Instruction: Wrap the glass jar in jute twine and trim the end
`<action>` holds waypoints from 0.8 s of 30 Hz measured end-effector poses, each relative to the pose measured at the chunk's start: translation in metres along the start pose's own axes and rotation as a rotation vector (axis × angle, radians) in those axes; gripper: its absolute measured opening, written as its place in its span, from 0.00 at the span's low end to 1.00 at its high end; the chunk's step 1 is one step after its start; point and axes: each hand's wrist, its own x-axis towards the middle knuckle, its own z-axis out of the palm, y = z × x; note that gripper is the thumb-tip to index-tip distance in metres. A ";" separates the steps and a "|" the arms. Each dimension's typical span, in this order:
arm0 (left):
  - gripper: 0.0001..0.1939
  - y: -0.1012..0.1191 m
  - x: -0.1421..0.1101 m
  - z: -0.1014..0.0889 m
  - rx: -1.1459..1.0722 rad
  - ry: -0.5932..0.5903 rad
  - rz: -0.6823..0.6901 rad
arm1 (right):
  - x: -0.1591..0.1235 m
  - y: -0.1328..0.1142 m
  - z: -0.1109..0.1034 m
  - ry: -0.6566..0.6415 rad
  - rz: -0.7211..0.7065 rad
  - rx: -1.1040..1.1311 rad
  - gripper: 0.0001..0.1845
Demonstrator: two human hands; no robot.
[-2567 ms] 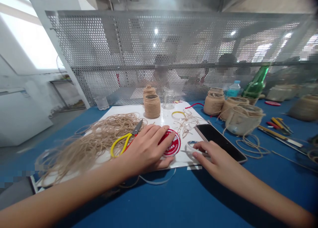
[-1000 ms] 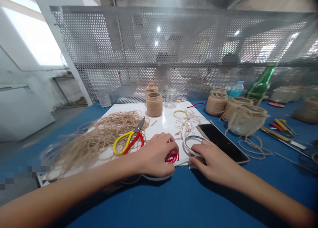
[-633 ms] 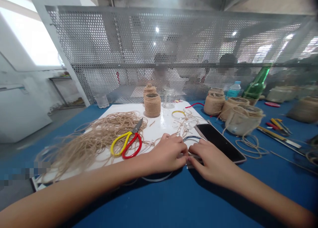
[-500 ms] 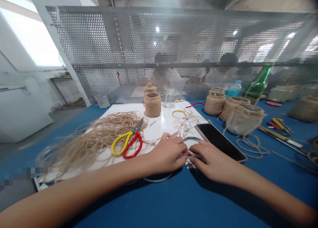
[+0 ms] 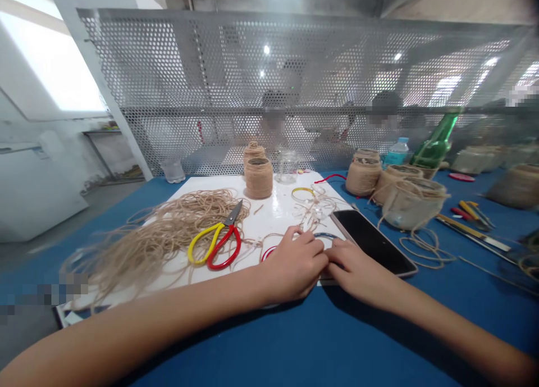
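My left hand (image 5: pixel 297 266) and my right hand (image 5: pixel 356 269) meet at the front edge of the white board (image 5: pixel 275 210), fingers curled and fingertips together. What they pinch between them is hidden behind the fingers. Just beyond the fingers lies a dark ring (image 5: pixel 326 235). A thin red ring (image 5: pixel 266 254) peeks out from behind my left hand. Left of that hand, scissors (image 5: pixel 228 224) with one yellow and one red handle rest against a heap of jute twine (image 5: pixel 177 224). A dark-screened phone (image 5: pixel 373 240) lies beyond my right hand.
A twine-wrapped jar (image 5: pixel 259 179) and a clear glass jar (image 5: pixel 287 168) stand at the back. On the right are several wrapped jars (image 5: pixel 362 176), a green bottle (image 5: pixel 438 140) and loose tools (image 5: pixel 474 215). A yellow ring (image 5: pixel 302 194) lies among twine scraps. A perforated metal screen (image 5: pixel 236 95) stands behind.
My hands have drawn together, closing the gap between them. A pale strip seen between the fingers is now hidden. The red ring has come into view beside my left hand.
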 end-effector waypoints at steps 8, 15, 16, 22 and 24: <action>0.03 -0.002 -0.002 0.004 0.052 0.019 0.100 | -0.002 0.004 0.001 -0.001 -0.009 0.087 0.14; 0.07 -0.002 -0.001 0.004 0.060 0.042 0.136 | -0.001 0.005 -0.003 -0.048 0.031 0.196 0.15; 0.07 -0.001 -0.001 0.003 0.061 0.045 0.137 | -0.001 0.006 -0.003 -0.055 0.031 0.206 0.15; 0.05 0.006 -0.006 -0.001 0.054 0.022 0.085 | 0.002 0.005 -0.004 -0.052 0.013 0.133 0.15; 0.08 0.006 -0.007 -0.007 0.026 0.015 -0.035 | 0.000 0.002 -0.003 -0.008 -0.010 0.051 0.14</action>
